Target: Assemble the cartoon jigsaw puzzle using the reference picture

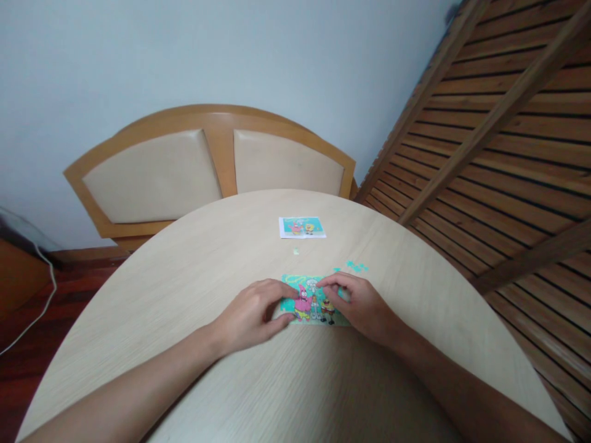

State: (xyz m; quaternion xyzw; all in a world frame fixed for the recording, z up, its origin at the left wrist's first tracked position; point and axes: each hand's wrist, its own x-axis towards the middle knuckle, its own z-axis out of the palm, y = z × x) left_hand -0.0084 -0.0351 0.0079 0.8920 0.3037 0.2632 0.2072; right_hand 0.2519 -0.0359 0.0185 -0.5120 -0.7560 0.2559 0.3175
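Note:
A jigsaw puzzle [302, 306] with pink, grey and yellow cartoon figures on turquoise lies near the middle of the round table. My left hand [258, 311] rests at its left side, thumb and forefinger apart, the fingertips touching the puzzle's left part. From the right, my right hand [362, 304] reaches over the puzzle's upper right. Its thumb and forefinger come close together near the grey figure's head; anything between them is too small to make out. This hand hides part of the puzzle's right side. Several loose turquoise puzzle pieces [355, 266] lie just beyond it.
Farther back on the round table [221, 258] lies a picture sheet [302, 227] with the same cartoon figures. A small pale piece [296, 251] sits between sheet and puzzle. A padded chair back [226, 154] stands behind the table; wooden slats [498, 154] rise at right.

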